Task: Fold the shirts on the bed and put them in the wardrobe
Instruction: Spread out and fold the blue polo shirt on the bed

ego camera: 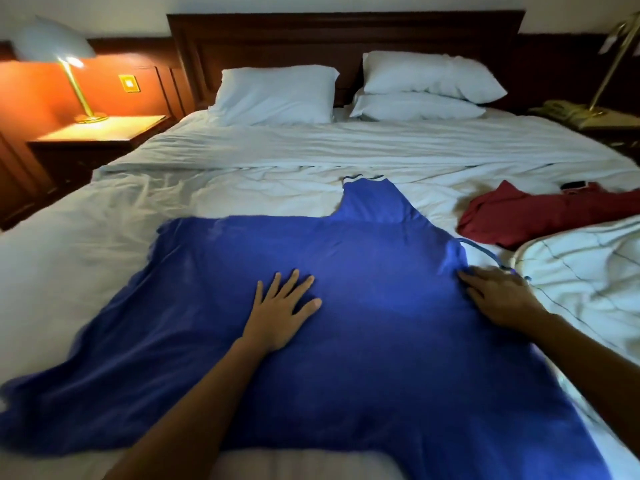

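Blue shirt (363, 341) spread flat across the near half of the bed (242, 161), one sleeve pointing up toward the headboard (346, 39), striped cuff (363, 178) at the far tip, neck opening at the right edge, left end rumpled and trailing toward the near left corner

Left hand (280, 310) palm down on the middle of the blue shirt, fingers straight and fanned, pressing the cloth onto the mattress; grip wide open, nothing held

Right hand (498, 296) at the right edge of the shirt, just beside the neck opening, back of the hand up, fingers reaching left onto the blue cloth; blurred, so grip impossible to judge, pinching the edge or merely resting on it

Both hands touching the shirt, well apart from each other, a broad stretch of smooth blue cloth between them

Red shirt (540, 216) crumpled on the right side of the bed, beyond the right hand and apart from it, untouched. White cloth (571, 271) with thin dark lines bunched just right of the right hand. Small dark phone (575, 185) on the sheet behind the red shirt

Three white pillows (273, 95) against the headboard, two of them stacked on the right. Lit lamp (65, 60) on the nightstand (104, 133) at far left
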Demonstrator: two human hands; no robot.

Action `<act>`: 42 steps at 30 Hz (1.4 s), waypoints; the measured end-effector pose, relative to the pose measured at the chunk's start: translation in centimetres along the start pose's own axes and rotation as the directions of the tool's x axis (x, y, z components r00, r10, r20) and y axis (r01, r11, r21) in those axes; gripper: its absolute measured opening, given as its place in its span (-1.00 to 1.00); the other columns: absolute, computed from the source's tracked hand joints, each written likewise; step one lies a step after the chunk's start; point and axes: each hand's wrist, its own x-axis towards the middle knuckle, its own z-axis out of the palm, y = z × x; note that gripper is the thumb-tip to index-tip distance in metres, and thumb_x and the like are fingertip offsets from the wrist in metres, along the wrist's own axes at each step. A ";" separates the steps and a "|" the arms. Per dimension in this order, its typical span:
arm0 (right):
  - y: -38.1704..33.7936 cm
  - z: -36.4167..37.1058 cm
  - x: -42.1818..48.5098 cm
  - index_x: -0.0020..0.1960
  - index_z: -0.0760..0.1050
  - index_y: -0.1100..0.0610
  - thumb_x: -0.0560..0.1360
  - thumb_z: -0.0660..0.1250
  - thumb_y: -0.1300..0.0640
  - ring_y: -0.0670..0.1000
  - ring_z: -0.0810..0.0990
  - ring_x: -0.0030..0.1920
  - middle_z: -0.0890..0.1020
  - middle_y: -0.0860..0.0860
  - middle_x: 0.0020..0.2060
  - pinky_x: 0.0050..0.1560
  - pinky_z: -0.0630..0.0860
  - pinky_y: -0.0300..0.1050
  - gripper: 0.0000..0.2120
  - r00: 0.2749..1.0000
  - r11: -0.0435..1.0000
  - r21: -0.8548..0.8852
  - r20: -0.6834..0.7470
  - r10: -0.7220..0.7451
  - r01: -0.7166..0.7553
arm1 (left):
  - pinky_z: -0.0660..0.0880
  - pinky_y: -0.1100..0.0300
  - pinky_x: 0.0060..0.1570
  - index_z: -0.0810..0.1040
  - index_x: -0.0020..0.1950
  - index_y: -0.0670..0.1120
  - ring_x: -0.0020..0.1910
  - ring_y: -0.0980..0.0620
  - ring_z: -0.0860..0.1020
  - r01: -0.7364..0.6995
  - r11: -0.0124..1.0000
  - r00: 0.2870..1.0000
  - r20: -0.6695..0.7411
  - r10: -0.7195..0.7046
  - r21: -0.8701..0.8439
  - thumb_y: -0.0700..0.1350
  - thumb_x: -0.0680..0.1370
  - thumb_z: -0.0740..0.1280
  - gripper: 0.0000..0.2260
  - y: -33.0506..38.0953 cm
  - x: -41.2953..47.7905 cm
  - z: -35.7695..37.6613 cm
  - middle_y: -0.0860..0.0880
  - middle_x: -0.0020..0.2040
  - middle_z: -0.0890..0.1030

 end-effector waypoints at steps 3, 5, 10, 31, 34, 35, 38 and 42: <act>1.3 0.9 -2.3 0.27 0.59 0.08 0.56 -0.03 -0.12 0.29 0.57 0.20 0.61 0.12 0.22 0.16 0.36 0.56 -0.45 0.985 0.988 -0.137 0.166 -0.042 0.065 | -0.33 -0.04 0.55 -0.04 0.58 0.34 0.61 0.08 -0.21 -0.058 0.997 0.997 0.050 0.056 0.046 0.46 0.49 -0.16 -0.35 -1.6 -2.4 -0.6 0.23 0.62 -0.12; 0.5 0.2 -3.9 0.46 0.37 0.03 0.63 -0.02 -0.12 0.16 0.32 0.47 0.42 0.05 0.42 0.39 0.07 0.47 -0.51 0.985 0.988 -0.155 0.166 0.043 -0.017 | -0.32 -0.03 0.55 -0.08 0.58 0.36 0.61 0.07 -0.22 -0.039 0.993 0.997 0.076 0.030 0.111 0.46 0.49 -0.18 -0.35 -3.0 -4.2 -1.1 0.23 0.62 -0.15; -6.3 -1.6 -6.8 0.58 0.11 -0.09 0.49 -0.18 -0.44 0.14 0.01 0.57 0.16 0.07 0.55 0.50 -0.03 0.26 -0.24 0.973 0.994 0.109 0.227 -0.028 0.003 | -0.28 -0.10 0.56 -0.15 0.57 0.36 0.62 -0.04 -0.22 0.077 0.977 0.992 0.085 -0.095 0.196 0.58 0.31 -0.37 -0.16 -5.6 -8.8 -3.1 0.15 0.64 -0.17; -17.0 -6.1 -18.7 0.49 0.26 -0.29 0.22 0.23 -0.62 -0.02 0.16 0.55 0.22 -0.08 0.55 0.55 0.09 -0.05 -0.10 0.899 0.816 0.545 0.236 -0.368 0.191 | 0.02 0.14 0.54 0.22 0.54 0.35 0.60 0.09 0.05 0.072 0.997 0.898 0.437 -0.056 -0.021 0.25 0.52 0.36 -0.38 -6.4 -21.5 -12.0 0.21 0.61 0.09; -16.7 -6.9 -19.4 0.56 0.20 -0.12 0.48 0.37 -0.16 -0.02 0.27 0.51 0.29 -0.06 0.53 0.47 0.21 -0.19 -0.29 0.885 0.868 0.367 0.191 -0.424 0.336 | 0.13 0.23 0.47 0.13 0.58 0.33 0.58 0.07 0.14 -0.015 0.991 0.888 0.457 -0.049 0.135 -0.05 0.55 0.34 -0.32 -6.5 -22.0 -12.1 0.20 0.62 0.07; -16.2 -7.2 -19.4 0.57 0.18 -0.09 0.50 0.36 -0.08 -0.03 0.30 0.49 0.31 -0.07 0.52 0.44 0.23 -0.21 -0.30 0.876 0.871 0.326 0.194 -0.441 0.367 | 0.17 0.26 0.44 0.12 0.59 0.31 0.57 0.05 0.17 -0.017 0.985 0.902 0.428 -0.058 0.169 -0.10 0.56 0.33 -0.31 -6.9 -22.2 -12.2 0.18 0.62 0.08; -13.7 -8.5 -19.6 0.58 0.15 -0.02 0.41 0.33 0.00 -0.03 0.30 0.50 0.31 -0.10 0.51 0.45 0.24 -0.18 -0.23 0.820 0.872 0.297 0.321 -0.474 0.388 | 0.27 0.28 0.37 0.18 0.58 0.25 0.51 0.01 0.30 -0.024 0.966 0.951 0.303 -0.057 0.258 -0.23 0.60 0.27 -0.36 -8.2 -23.1 -12.2 0.16 0.59 0.21; -10.7 -9.7 -19.2 0.18 0.51 0.06 0.38 0.26 0.26 0.08 0.56 0.23 0.61 0.02 0.19 0.07 0.42 -0.14 -0.61 0.824 0.907 0.134 0.381 -0.419 0.399 | 0.38 0.19 0.31 0.44 0.48 0.13 0.37 -0.04 0.48 0.056 0.940 0.988 0.115 -0.100 0.335 -0.20 0.64 0.22 -0.56 -10.4 -22.9 -12.7 0.05 0.44 0.49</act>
